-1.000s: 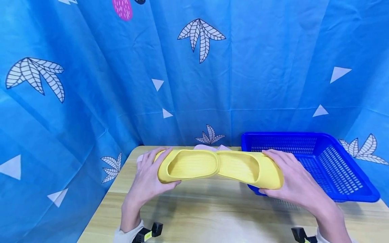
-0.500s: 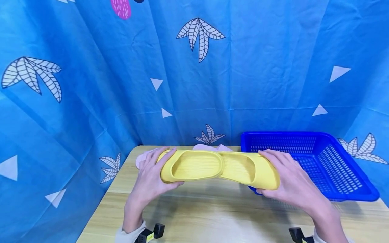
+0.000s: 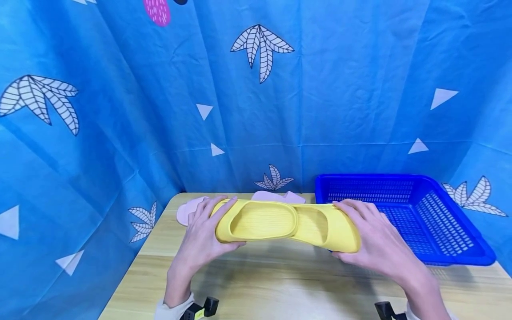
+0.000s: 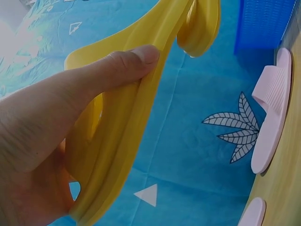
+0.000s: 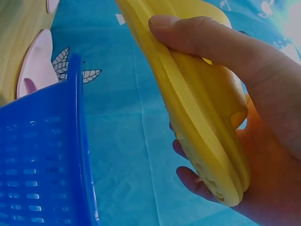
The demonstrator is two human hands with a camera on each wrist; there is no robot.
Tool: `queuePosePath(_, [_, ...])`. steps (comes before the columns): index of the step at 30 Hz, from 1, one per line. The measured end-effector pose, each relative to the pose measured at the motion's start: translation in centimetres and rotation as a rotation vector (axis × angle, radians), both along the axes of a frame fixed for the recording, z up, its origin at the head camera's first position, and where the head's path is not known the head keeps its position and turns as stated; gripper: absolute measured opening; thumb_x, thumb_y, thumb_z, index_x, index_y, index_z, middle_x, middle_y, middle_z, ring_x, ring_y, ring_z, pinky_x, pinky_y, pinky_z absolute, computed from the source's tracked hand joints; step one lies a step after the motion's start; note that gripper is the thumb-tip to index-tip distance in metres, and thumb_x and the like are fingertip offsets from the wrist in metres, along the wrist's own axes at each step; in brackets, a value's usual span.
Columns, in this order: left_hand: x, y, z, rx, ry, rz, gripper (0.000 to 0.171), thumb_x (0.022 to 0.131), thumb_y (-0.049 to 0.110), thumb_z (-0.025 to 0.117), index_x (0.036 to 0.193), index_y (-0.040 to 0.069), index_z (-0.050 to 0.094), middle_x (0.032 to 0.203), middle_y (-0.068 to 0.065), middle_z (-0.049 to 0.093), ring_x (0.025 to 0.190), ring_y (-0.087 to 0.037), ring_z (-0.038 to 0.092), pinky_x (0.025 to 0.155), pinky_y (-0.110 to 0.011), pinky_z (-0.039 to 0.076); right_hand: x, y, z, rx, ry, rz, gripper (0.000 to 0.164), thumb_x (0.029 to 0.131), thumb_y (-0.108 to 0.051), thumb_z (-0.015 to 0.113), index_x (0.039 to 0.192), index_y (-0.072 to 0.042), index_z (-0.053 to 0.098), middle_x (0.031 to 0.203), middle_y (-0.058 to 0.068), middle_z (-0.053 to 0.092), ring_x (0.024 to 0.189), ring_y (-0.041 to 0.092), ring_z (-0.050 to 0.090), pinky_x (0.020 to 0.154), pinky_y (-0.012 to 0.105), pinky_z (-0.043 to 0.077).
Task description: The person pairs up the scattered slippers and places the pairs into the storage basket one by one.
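Two yellow slippers are held up over the table, heel ends toward each other. My left hand (image 3: pixel 204 235) grips the toe end of the left slipper (image 3: pixel 264 220), its thumb along the sole edge in the left wrist view. My right hand (image 3: pixel 374 235) grips the toe end of the right slipper (image 3: pixel 340 226), fingers reaching round the sole in the right wrist view. The left slipper's heel overlaps in front of the right one's heel. Behind them lie pink slippers, one (image 3: pixel 272 196) at the back middle and one (image 3: pixel 190 210) at the left, both partly hidden.
A blue plastic basket (image 3: pixel 436 262) with slotted walls stands at the right of the wooden table (image 3: pixel 272 284), close behind my right hand. A blue patterned curtain (image 3: pixel 344 89) hangs along the back and left side.
The hands have come closer together. The slippers' heels, first meeting end to end, now overlap more. More of the left pink slipper shows.
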State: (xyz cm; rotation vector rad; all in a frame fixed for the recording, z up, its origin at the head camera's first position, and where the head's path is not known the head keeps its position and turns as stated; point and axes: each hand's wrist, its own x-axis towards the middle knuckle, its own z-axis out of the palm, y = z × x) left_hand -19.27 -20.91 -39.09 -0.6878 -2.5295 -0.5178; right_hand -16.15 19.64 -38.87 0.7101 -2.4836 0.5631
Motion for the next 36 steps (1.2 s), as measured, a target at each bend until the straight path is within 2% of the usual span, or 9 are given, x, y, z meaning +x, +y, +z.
queuePosePath(3, [0.0,0.0,-0.1,0.000,0.004,0.004,0.104,0.060,0.055,0.095,0.151,0.030,0.052,0.148,-0.008,0.050,0.134,-0.038,0.041,0.104,-0.063,0.032,0.0,-0.1,0.0,0.005,0.007,0.001,0.109,0.052,-0.047,0.098,0.146,-0.012,0.054,0.136,0.009,0.057,0.118,0.031,0.052,0.080,0.053,0.048])
queuePosePath(10, [0.0,0.5,0.0,0.002,-0.010,0.011,0.104,0.061,0.056,0.095,0.151,0.033,0.051,0.150,-0.003,0.048,0.132,-0.034,0.041,0.100,-0.064,0.036,0.0,-0.4,-0.1,0.012,0.010,0.002,0.108,0.052,-0.047,0.098,0.145,-0.014,0.055,0.136,0.009,0.057,0.118,0.030,0.052,0.080,0.051,0.047])
queuePosePath(15, [0.0,0.8,-0.1,-0.005,0.003,-0.005,0.104,0.060,0.058,0.095,0.151,0.033,0.051,0.150,-0.003,0.049,0.132,-0.031,0.041,0.109,-0.067,0.029,0.0,-0.8,-0.1,0.023,0.000,-0.004,0.109,0.051,-0.047,0.098,0.145,-0.014,0.055,0.135,0.009,0.057,0.117,0.029,0.052,0.079,0.049,0.047])
queuePosePath(20, [0.0,1.2,-0.2,-0.009,0.008,-0.008,0.104,0.060,0.058,0.095,0.151,0.031,0.052,0.150,-0.003,0.049,0.133,-0.029,0.041,0.109,-0.066,0.027,0.0,-0.9,-0.2,0.024,0.004,-0.010,0.109,0.051,-0.047,0.098,0.145,-0.014,0.055,0.135,0.009,0.058,0.117,0.029,0.053,0.080,0.051,0.048])
queuePosePath(25, [0.0,1.5,-0.3,-0.010,0.011,-0.012,0.104,0.061,0.058,0.095,0.151,0.032,0.052,0.149,-0.005,0.050,0.133,-0.029,0.041,0.113,-0.069,0.020,-0.1,-1.0,-0.2,0.025,0.029,-0.013,0.107,0.051,-0.047,0.097,0.144,-0.014,0.056,0.134,0.009,0.058,0.116,0.030,0.053,0.081,0.051,0.047])
queuePosePath(30, [0.0,1.9,-0.4,-0.014,0.017,-0.008,0.103,0.061,0.058,0.094,0.151,0.032,0.051,0.149,-0.005,0.051,0.133,-0.031,0.041,0.108,-0.072,0.025,-0.1,-1.1,-0.3,0.027,0.050,-0.022,0.106,0.051,-0.047,0.097,0.144,-0.015,0.056,0.131,0.010,0.059,0.113,0.030,0.054,0.080,0.050,0.047])
queuePosePath(36, [0.0,2.1,-0.6,-0.010,0.030,-0.008,0.103,0.061,0.059,0.094,0.150,0.030,0.053,0.150,-0.004,0.050,0.133,-0.031,0.041,0.109,-0.070,0.024,-0.1,-1.3,-0.4,0.020,0.058,-0.027,0.105,0.050,-0.046,0.097,0.142,-0.013,0.058,0.130,0.011,0.059,0.111,0.030,0.054,0.081,0.048,0.046])
